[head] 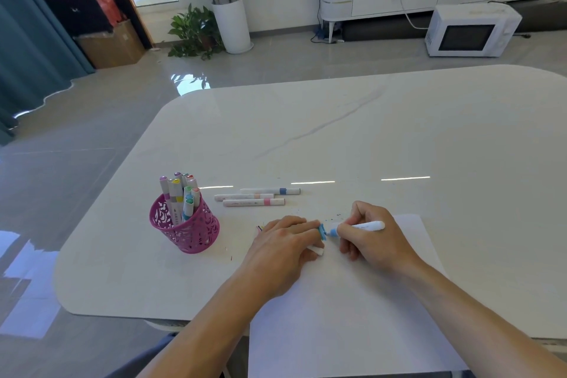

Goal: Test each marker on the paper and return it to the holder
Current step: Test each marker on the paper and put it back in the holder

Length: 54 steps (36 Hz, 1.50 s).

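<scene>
R hand (372,238) closed in a writing grip on a white-barrelled marker with light-blue tip section (357,228). Marker's long axis runs near left-right, slightly raised at the rear; tip points left, toward the L hand, down at the top-left part of the white paper sheet (352,310). Small blue scribble patch (322,232) sits just left of the tip, touching the L fingertips.

L hand (283,244) lies palm-down, fingers loosely curled, pinning the paper's top-left area. White object pokes out under its fingers (319,251) — prob. the cap, can't tell for sure.

Key relation for the return: pink perforated metal pen holder (185,225) stands left of both hands, off the paper, on the white marble-look tabletop (399,132). L hand nearer to it; R hand has the marker, so it must cross over the L, or pass it across. Cap goes on first, by my judgement.

Holder contents: bunch of capped markers upright, coloured end dots. Three more white markers (254,196) lie flat beyond the hands, axes left-right, right of the holder — tested or not, can't tell.
</scene>
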Available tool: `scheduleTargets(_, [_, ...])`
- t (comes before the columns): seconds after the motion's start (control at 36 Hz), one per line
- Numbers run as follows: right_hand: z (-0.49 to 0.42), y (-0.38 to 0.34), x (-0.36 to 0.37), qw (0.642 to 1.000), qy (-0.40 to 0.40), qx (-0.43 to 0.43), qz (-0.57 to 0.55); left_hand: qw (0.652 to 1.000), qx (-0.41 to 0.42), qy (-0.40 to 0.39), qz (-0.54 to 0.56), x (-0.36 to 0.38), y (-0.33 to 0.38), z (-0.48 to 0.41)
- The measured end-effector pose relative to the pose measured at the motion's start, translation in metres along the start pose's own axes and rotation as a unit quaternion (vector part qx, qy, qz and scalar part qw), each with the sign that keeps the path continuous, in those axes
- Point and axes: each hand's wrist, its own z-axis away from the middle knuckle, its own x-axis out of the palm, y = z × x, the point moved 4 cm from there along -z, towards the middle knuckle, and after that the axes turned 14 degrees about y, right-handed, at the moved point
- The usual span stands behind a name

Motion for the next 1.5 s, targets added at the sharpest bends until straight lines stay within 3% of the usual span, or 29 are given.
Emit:
scheduleTargets(0.61, [-0.001, 0.003, 0.000, 1.000, 0.019, 0.004, 0.000, 1.000, -0.021, 0.007, 0.020, 0.002, -0.003, -0.001])
scheduleTargets(1.03, [0.002, -0.012, -0.024, 0.987, 0.059, 0.013, -0.149, 0.982, -0.139, 0.065, 0.108, -0.014, -0.005, -0.002])
scheduleTargets(1.17, [0.010, -0.025, -0.028, 0.981, 0.072, -0.016, -0.179, 0.952, -0.207, 0.122, 0.191, -0.021, -0.004, -0.003])
scheduleTargets(1.39, [0.025, -0.041, -0.031, 0.974, 0.057, -0.032, -0.216, 0.860, -0.298, 0.129, 0.393, -0.023, 0.006, 0.002])
scheduleTargets(1.5, [0.027, -0.042, -0.031, 0.975, 0.056, -0.046, -0.210, 0.856, -0.296, 0.120, 0.405, -0.027, 0.012, 0.004])
